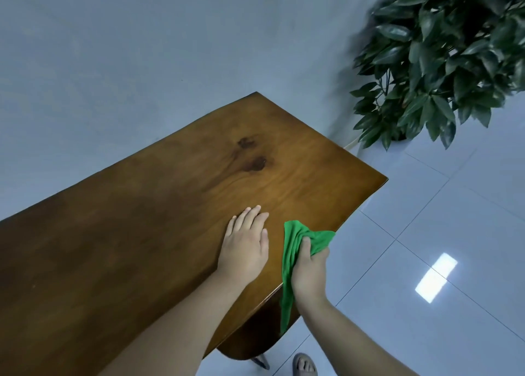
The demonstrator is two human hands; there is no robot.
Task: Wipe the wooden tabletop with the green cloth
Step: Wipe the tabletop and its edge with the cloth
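Head view shows my right hand (308, 273) bunched tight around the green cloth (295, 250) at the tabletop's (142, 233) lower-right edge, its tail dangling off the side; my left hand (245, 245) lies flat, fingers spread, just beside it. Wadded like this, the cloth probably touches little wood, so strokes may skip patches, and the tail could snag the edge
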